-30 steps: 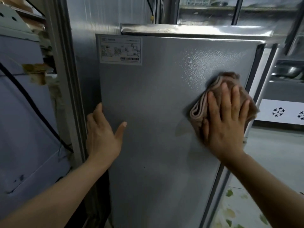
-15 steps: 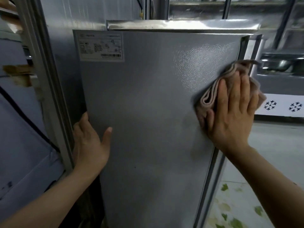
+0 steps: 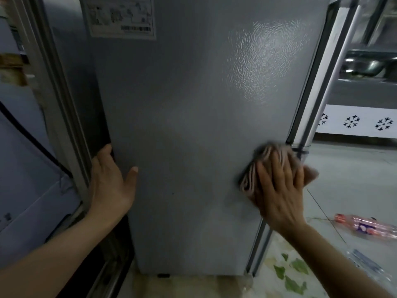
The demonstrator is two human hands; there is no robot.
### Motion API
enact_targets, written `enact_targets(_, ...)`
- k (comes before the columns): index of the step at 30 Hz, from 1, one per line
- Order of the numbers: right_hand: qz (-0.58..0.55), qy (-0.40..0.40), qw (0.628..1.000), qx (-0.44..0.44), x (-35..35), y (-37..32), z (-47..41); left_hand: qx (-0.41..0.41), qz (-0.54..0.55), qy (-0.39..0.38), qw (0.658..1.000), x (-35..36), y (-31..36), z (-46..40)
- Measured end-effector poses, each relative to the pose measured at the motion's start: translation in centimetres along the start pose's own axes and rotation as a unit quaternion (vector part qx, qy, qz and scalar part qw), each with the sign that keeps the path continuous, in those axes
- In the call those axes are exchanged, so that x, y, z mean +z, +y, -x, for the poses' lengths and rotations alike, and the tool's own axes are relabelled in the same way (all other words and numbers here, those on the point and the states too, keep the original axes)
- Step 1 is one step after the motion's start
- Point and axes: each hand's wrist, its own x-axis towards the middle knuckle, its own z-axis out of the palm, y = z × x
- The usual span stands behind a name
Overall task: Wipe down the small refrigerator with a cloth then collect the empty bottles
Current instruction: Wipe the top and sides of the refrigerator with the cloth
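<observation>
The small grey refrigerator fills the middle of the view, its textured side panel facing me. My right hand presses a folded pinkish-brown cloth flat against the panel near its lower right edge. My left hand rests open on the panel's left edge, thumb spread across the face. An empty plastic bottle with a pink and purple label lies on the floor at the right. A second clear bottle lies nearer, partly behind my right forearm.
A white label is stuck at the panel's top left. A metal frame and a grey cabinet with a black cable stand close on the left. A steel shelf with a bowl and tiled floor lie to the right.
My right hand has slid the cloth down the panel's right side from the upper part to the lower part. The view has tilted down, bringing the floor bottles into sight. My left hand stays on the left edge.
</observation>
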Motion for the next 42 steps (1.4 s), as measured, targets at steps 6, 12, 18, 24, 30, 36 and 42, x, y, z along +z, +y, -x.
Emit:
enact_targets(6,0.009,0.097,0.995,0.038,1.5,-2.1,-4.7,0.005,0.003,0.010,1.000,0.4,-0.6,0.1)
enact_targets(12,0.056,-0.017,0.980,-0.188,3.3,-2.4,1.4,-0.019,-0.002,0.000,1.000,0.2,-0.6,0.3)
enact_targets(18,0.011,-0.031,0.974,-0.226,1.3,-3.3,-3.1,-0.024,0.027,-0.010,0.999,-0.2,-1.0,0.1)
enact_targets(24,-0.038,0.056,0.993,-0.097,1.7,-8.8,-8.5,-0.038,0.080,-0.062,0.994,-0.4,-2.5,1.8)
enact_targets(30,-0.012,-0.050,0.954,-0.296,3.9,-10.4,-3.2,-0.043,0.110,-0.131,0.984,-1.4,-3.1,2.9)
enact_targets(36,-0.008,-0.119,0.930,-0.348,3.9,-11.1,-2.1,-0.038,0.164,-0.212,0.963,-3.2,-3.9,3.0)
enact_targets(42,-0.050,0.060,0.987,-0.142,3.3,-14.7,-10.0,-0.072,0.217,-0.236,0.944,-3.3,-4.8,2.2)
